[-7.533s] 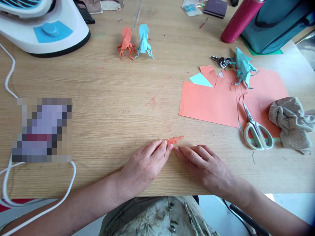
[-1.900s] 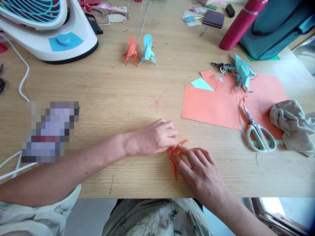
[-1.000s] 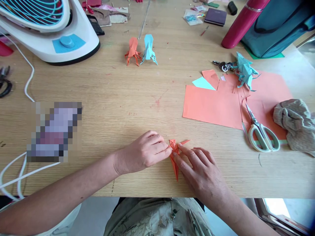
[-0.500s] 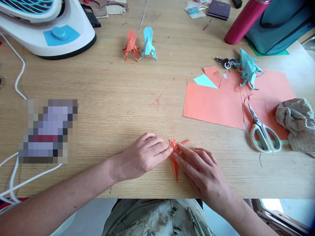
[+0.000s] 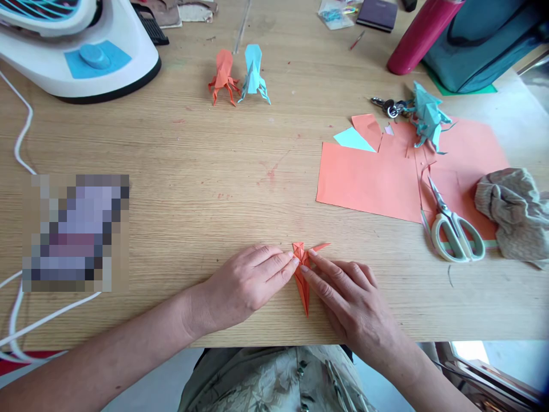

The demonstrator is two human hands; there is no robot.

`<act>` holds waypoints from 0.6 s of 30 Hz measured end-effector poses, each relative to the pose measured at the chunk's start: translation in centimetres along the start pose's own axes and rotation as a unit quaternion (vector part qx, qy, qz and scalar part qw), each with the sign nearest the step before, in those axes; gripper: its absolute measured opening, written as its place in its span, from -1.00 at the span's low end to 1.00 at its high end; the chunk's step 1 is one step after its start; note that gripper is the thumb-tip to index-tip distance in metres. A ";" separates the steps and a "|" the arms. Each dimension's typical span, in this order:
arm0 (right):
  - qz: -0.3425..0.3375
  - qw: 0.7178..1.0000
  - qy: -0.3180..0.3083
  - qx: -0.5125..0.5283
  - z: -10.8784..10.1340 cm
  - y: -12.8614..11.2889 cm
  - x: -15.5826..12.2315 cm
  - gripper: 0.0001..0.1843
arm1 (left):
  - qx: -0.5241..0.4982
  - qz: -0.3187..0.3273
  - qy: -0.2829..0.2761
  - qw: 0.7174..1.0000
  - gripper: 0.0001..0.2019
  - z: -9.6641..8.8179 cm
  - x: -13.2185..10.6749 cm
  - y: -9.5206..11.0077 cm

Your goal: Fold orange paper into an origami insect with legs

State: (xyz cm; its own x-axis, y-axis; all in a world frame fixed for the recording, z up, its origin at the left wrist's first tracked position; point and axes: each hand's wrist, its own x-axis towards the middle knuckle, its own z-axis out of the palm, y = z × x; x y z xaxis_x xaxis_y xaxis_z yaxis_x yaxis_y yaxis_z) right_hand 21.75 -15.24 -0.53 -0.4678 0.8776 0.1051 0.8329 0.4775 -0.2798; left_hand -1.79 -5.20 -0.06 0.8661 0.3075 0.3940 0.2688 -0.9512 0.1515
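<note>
Left grip [image 5: 244,283], right grip [image 5: 351,292] press orange folded paper [image 5: 303,280] onto table [image 5: 193,189].

Open: bare table [image 5: 206,183] ahead of the left hand [image 5: 246,283], as far as the orange figure [image 5: 222,74] and blue figure [image 5: 253,70] far ahead.
Obstructed: ahead-right of the right hand [image 5: 354,297], orange sheets [image 5: 369,183], scissors [image 5: 454,232], crumpled cloth [image 5: 510,214]; far left, white cable [image 5: 30,111].

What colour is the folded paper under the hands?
The folded paper is orange; head view.

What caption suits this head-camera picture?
The left hand and right hand press a folded orange paper piece onto the wooden table, scissors nearby.
</note>
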 end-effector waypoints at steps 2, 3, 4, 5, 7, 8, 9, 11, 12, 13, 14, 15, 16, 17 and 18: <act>-0.006 1.000 0.003 -0.002 -0.1 0.0 -0.1 -0.46 | -0.005 -0.002 0.003 1.000 -0.72 0.0 0.0 0.0; -0.009 1.000 0.005 -0.003 -0.1 0.0 -0.1 -0.46 | -0.007 -0.002 0.002 1.000 -0.72 0.0 0.0 -0.1; -0.012 1.000 0.008 -0.004 -0.1 0.0 -0.1 -0.46 | -0.008 -0.002 0.001 1.000 -0.72 0.0 0.0 -0.1; -0.015 1.000 0.009 -0.005 -0.1 0.0 -0.2 -0.46 | -0.008 -0.002 -0.001 1.000 -0.73 0.0 0.0 -0.1; -0.018 1.000 0.011 -0.005 -0.1 0.0 -0.3 -0.48 | -0.003 -0.003 -0.002 1.000 -0.74 0.0 0.1 -0.2; -0.017 1.000 0.010 -0.004 -0.1 0.0 -0.3 -0.49 | 0.002 -0.005 -0.002 1.000 -0.74 0.0 0.1 -0.2; -0.016 1.000 0.010 -0.002 0.0 0.0 -0.3 -0.49 | 0.005 -0.009 -0.002 1.000 -0.74 0.1 0.2 -0.2; -0.012 1.000 0.011 0.002 0.1 0.1 -0.3 -0.48 | 0.003 -0.021 0.000 1.000 -0.73 0.2 0.5 -0.2; -0.011 1.000 0.012 0.005 0.2 0.1 -0.3 -0.48 | -0.003 -0.028 0.003 1.000 -0.73 0.3 0.6 -0.2; -0.010 1.000 0.014 0.007 0.2 0.1 -0.3 -0.47 | -0.011 -0.036 0.006 0.999 -0.74 0.4 0.8 -0.2; -0.009 1.000 0.014 0.010 0.3 0.2 -0.3 -0.46 | -0.021 -0.042 0.010 0.999 -0.76 0.5 0.9 -0.3; -0.007 1.000 0.015 0.012 0.4 0.2 -0.3 -0.46 | -0.030 -0.049 0.010 0.998 -0.77 0.6 1.1 -0.3; -0.006 1.000 0.015 0.015 0.4 0.2 -0.3 -0.47 | -0.038 -0.054 0.009 0.998 -0.78 0.7 1.2 -0.4; -0.005 1.000 0.016 0.017 0.5 0.2 -0.3 -0.48 | -0.045 -0.058 0.008 0.997 -0.78 0.8 1.2 -0.5; -0.004 1.000 0.016 0.018 0.5 0.2 -0.3 -0.50 | -0.049 -0.060 0.006 0.997 -0.77 0.8 1.2 -0.5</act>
State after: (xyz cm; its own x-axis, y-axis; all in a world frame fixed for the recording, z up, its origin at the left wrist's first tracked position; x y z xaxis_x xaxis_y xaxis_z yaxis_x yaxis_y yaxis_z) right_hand 21.90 -15.38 -1.08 -0.4645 0.8747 0.1386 0.8172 0.4837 -0.3135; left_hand -0.51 -4.35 -0.37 0.8244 0.4206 0.3787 0.3277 -0.9003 0.2864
